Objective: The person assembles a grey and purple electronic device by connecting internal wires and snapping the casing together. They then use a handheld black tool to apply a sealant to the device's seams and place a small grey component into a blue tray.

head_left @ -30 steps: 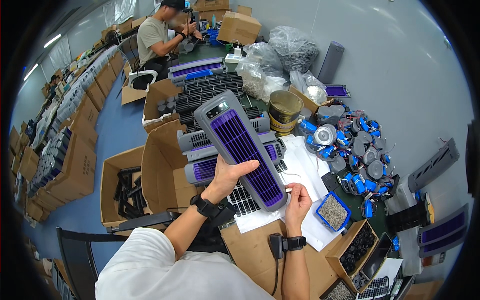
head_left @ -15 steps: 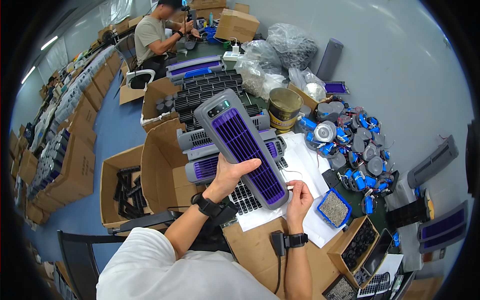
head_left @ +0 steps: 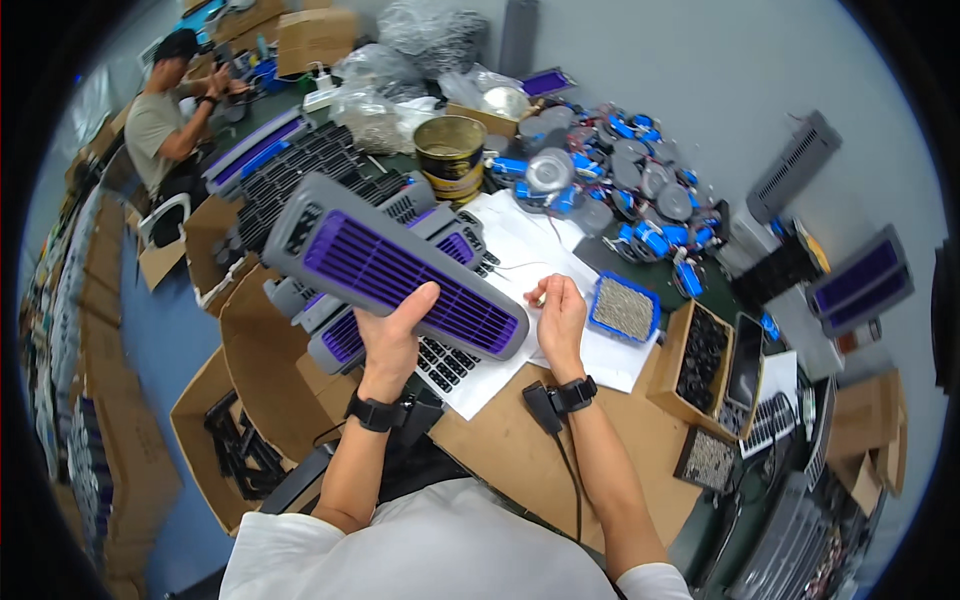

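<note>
The head camera looks down from close above, left hand (head_left: 392, 335) toward eight o'clock, right hand (head_left: 560, 318) toward three.

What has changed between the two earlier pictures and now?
The view has swung right. The right hand has drawn away from the end of the purple-grilled device, which now lies flatter across the picture; its panel no longer shows a green light. The left hand still grips the device, and the blue tray stays put.

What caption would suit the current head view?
Left hand gripping a slatted grey-and-purple housing, right hand near its end, beside a blue tray of small grey pieces.
</note>
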A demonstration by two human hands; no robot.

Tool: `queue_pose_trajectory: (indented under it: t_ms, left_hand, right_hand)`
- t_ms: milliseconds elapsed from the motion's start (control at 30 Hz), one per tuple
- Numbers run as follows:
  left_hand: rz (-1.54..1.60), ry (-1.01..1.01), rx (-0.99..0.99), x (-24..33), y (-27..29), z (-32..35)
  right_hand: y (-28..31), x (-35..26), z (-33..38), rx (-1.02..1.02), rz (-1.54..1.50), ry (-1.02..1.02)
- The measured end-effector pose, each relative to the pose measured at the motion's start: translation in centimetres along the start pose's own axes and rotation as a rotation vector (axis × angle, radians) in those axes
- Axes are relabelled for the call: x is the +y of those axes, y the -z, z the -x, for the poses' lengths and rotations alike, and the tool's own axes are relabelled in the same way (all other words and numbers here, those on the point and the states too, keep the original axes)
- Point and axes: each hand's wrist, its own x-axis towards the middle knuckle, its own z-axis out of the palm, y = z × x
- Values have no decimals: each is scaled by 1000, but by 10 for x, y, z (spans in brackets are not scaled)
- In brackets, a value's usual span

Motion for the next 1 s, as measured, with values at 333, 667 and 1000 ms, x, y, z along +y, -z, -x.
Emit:
queue_pose_trajectory:
  t_ms: [333, 667, 1000]
  left_hand:
    - [232, 149, -297, 0, -19, 30]
    - [225, 49, -290, 22, -56, 25]
    - [144, 63, -357, -7, -67, 54]
  right_hand:
    - [60, -64, 87, -329, -809, -393]
    - [119, -56, 166, 71, -896, -406]
    - [151, -48, 203, 241, -967, -446]
